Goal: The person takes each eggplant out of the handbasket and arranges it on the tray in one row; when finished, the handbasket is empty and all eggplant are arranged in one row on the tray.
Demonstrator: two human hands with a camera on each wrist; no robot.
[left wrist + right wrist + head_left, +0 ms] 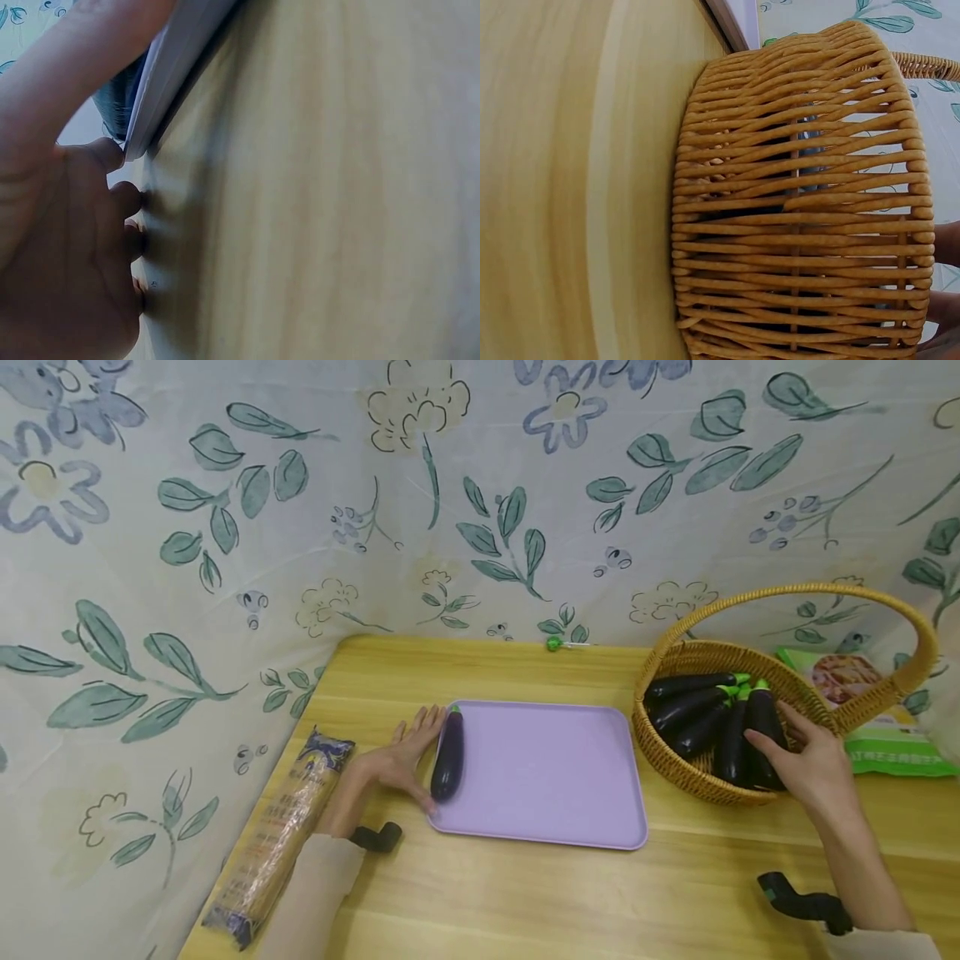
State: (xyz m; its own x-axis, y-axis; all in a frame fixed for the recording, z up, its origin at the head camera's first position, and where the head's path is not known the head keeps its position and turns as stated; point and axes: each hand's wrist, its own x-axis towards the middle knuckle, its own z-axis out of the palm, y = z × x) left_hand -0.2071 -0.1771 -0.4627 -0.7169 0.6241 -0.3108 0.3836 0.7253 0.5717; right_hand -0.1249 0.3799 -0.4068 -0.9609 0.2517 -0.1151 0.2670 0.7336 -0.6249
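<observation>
A lilac tray (543,777) lies on the table with one dark eggplant (449,758) along its left side. My left hand (397,760) spreads its straight fingers along the tray's left edge, thumb at the near corner; in the left wrist view the fingers (124,199) meet the rim. To the right stands a wicker basket (675,768) with several green-stemmed eggplants (693,710). My right hand (813,760) reaches inside it, thumb and fingers around the rightmost eggplant (763,727). The basket's woven wall (802,210) covers most of that hand in the right wrist view.
A long clear packet of noodles (281,835) lies left of the tray, beside my left forearm. Behind the tray is a green lollipop (555,644). The basket's tall handle (817,589) arches above my right hand. A green food bag (892,764) lies behind the basket's right side.
</observation>
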